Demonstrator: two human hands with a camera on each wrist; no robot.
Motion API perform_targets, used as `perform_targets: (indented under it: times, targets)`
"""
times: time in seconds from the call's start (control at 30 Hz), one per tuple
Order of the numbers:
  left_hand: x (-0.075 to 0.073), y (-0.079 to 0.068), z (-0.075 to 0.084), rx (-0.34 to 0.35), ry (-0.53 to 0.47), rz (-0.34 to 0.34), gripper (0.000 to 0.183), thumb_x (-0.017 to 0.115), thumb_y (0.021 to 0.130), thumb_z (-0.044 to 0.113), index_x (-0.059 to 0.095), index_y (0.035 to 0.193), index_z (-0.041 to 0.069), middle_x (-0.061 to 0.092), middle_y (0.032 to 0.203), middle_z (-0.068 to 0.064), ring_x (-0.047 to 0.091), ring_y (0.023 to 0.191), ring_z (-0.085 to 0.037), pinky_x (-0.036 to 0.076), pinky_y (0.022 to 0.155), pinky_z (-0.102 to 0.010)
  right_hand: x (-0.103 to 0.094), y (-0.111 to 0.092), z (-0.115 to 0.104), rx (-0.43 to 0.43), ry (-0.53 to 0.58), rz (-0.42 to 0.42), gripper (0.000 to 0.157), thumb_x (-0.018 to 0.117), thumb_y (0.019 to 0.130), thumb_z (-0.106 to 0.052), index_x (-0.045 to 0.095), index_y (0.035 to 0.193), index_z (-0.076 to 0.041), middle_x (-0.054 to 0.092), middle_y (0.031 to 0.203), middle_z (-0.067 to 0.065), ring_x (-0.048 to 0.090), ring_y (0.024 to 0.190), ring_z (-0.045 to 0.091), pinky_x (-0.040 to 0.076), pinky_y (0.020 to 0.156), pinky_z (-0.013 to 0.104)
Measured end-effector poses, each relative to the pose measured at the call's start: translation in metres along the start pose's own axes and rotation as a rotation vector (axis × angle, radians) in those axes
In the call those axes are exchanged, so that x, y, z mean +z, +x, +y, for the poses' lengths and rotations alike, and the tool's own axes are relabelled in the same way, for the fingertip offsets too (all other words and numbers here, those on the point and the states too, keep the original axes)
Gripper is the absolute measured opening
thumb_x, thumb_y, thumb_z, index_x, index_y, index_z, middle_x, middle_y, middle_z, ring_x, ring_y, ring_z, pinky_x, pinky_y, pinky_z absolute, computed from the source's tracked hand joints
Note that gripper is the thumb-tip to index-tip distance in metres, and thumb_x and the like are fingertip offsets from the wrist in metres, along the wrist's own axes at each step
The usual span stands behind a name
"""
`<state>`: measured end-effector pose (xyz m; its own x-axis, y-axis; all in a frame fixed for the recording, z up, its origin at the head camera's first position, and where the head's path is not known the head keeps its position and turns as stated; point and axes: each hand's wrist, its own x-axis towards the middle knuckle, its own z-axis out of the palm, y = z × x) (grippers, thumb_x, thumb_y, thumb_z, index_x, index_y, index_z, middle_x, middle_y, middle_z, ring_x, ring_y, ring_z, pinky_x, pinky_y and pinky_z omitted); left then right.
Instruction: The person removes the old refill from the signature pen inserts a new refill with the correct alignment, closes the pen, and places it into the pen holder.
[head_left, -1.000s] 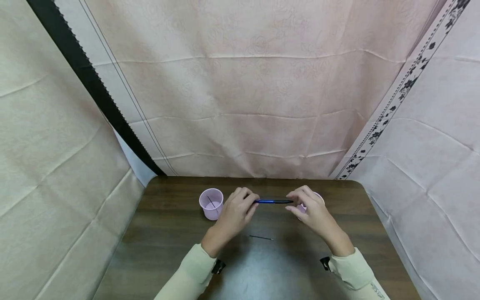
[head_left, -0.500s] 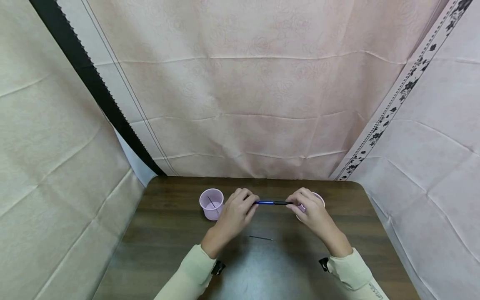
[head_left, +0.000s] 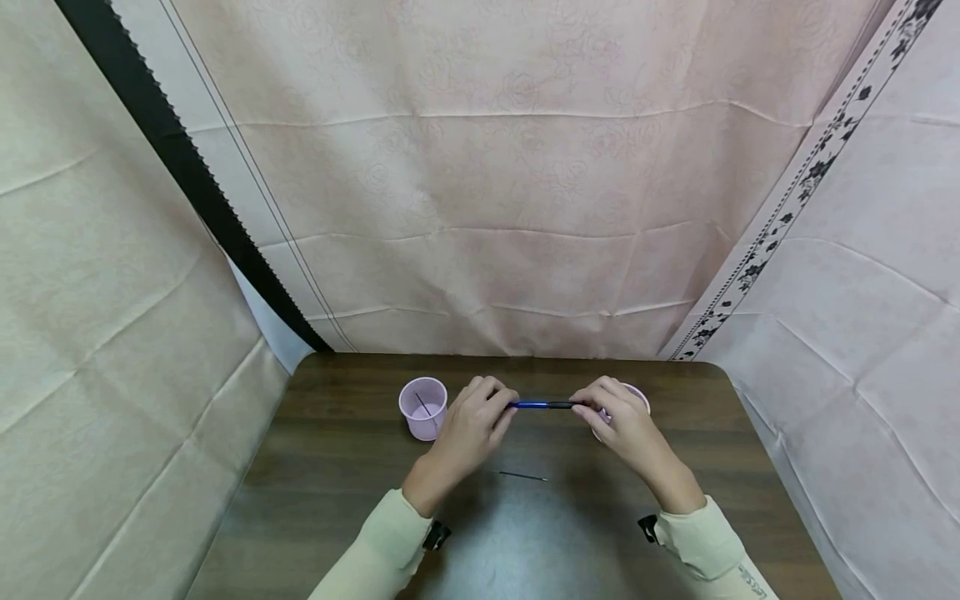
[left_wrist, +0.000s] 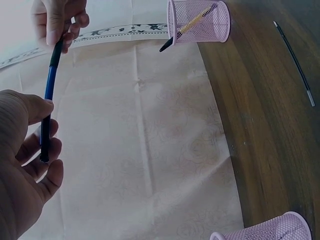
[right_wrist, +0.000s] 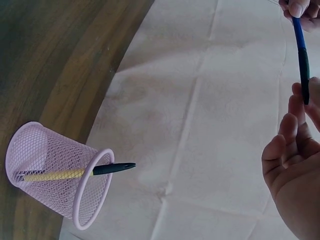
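A blue pen [head_left: 534, 405] with a black grip section is held level above the table, between both hands. My left hand [head_left: 468, 425] grips its blue end, thumb against fingers, as the left wrist view shows. At the other end, my right hand [head_left: 626, 425] pinches the black grip section [right_wrist: 303, 70] near the tip. On the table below lies a thin dark pen refill [head_left: 522, 476], also seen in the left wrist view. Behind the right hand, partly hidden, stands a pink mesh cup [right_wrist: 57, 170] with a yellow and black pen [right_wrist: 107, 169] inside.
Left of the left hand stands another lilac mesh cup [head_left: 423, 408] with a thin dark stick, perhaps a refill, inside. Everything stands on a brown wooden table [head_left: 337, 500]. Pale cloth [head_left: 487, 208] hangs around its back and sides.
My right hand's fingers have closed in on the pen's black end, where a second ago they were spread wider. The left hand and the refill have stayed in place.
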<state>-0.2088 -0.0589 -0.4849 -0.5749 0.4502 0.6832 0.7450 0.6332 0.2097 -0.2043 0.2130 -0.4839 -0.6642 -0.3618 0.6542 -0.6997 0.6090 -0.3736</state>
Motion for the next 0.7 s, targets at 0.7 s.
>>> perform_targets:
  times: [0.7]
  targets:
    - [-0.0014, 0.0005, 0.0026, -0.013, -0.015, 0.008, 0.008, 0.075, 0.093, 0.011, 0.073, 0.1, 0.011, 0.064, 0.094, 0.0, 0.059, 0.088, -0.019, 0.051, 0.08, -0.033, -0.0011, 0.0046, -0.003, -0.021, 0.029, 0.033, 0.024, 0.087, 0.078, 0.0, 0.073, 0.093, -0.013, 0.068, 0.092, -0.004, 0.057, 0.081, 0.01, 0.043, 0.071, 0.017]
